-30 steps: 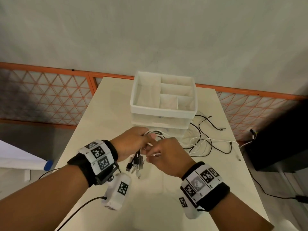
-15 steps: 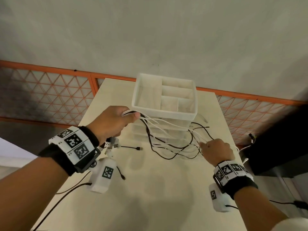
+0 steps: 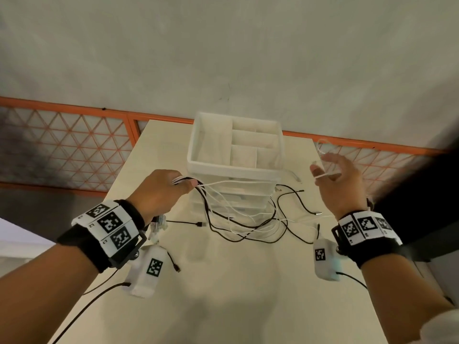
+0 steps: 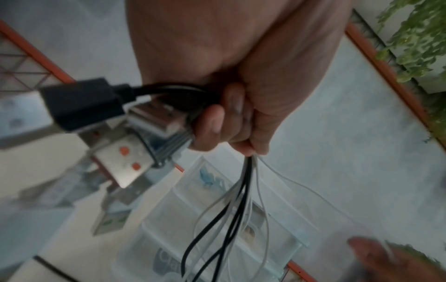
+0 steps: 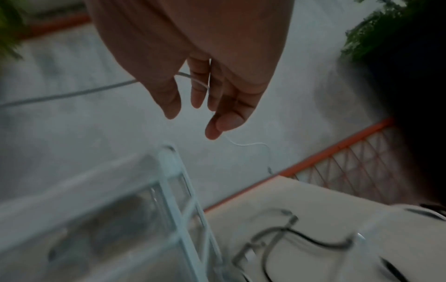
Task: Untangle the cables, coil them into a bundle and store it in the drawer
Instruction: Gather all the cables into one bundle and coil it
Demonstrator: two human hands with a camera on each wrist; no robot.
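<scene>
A tangle of black and white cables (image 3: 238,219) sags over the beige table (image 3: 223,294) in front of a white stacked drawer unit (image 3: 231,168). My left hand (image 3: 173,187) grips one end of the bundle in a fist, left of the unit. Several USB plugs (image 4: 125,158) hang below that left hand (image 4: 229,118). My right hand (image 3: 332,170) is raised to the right of the unit, fingers loosely spread. A thin white cable (image 5: 72,94) runs across the right hand's (image 5: 200,99) fingers, and its free end dangles beyond them.
The unit's top tray has divided compartments. Loose black cable ends (image 3: 298,192) lie on the table to its right. An orange lattice railing (image 3: 62,110) runs behind the table. A dark object (image 3: 422,194) stands past the table's right edge.
My hands have drawn apart from in front of the unit. The left has lifted the bundle end to the left. The right has risen to the right and opened, with a white cable across its fingers.
</scene>
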